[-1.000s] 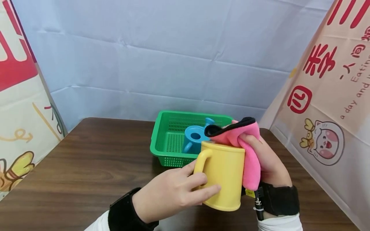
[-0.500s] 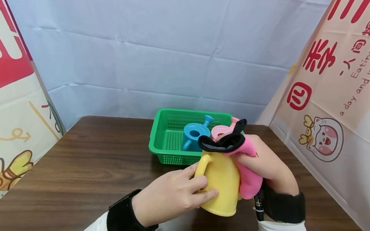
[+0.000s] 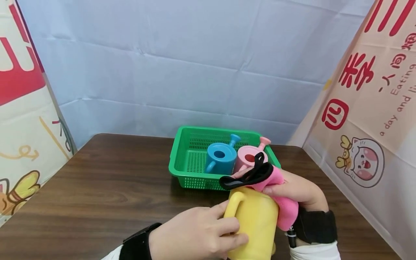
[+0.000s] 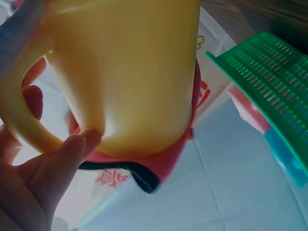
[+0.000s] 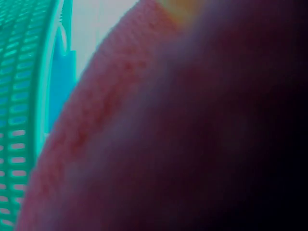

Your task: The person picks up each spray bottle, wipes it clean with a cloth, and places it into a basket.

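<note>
My left hand (image 3: 198, 234) grips the side handle of a yellow watering can (image 3: 256, 220), fingertips against its wall. A pink cloth (image 3: 287, 213) with black trim and a hanging loop drapes over the can's upper end and right side. My right hand (image 3: 300, 187) holds this cloth against the can, with its thumb over the pink part and other fingers partly hidden beneath it. In the left wrist view the handle and smooth wall of the watering can (image 4: 130, 72) fill much of the frame. Blurred cloth (image 5: 96, 115) covers most of the right wrist view.
Behind the hands a green perforated basket (image 3: 185, 173) stands on the brown wooden table (image 3: 113, 187). It contains a blue watering can (image 3: 222, 159) and a pink watering can (image 3: 248, 155). A pale blue curtain (image 3: 162, 72) hangs behind, with printed sheets (image 3: 354, 108) at both sides.
The cloth has shifted down and left over the can's upper end with the right hand. The yellow can sits lower in view, and the pink can in the basket shows more.
</note>
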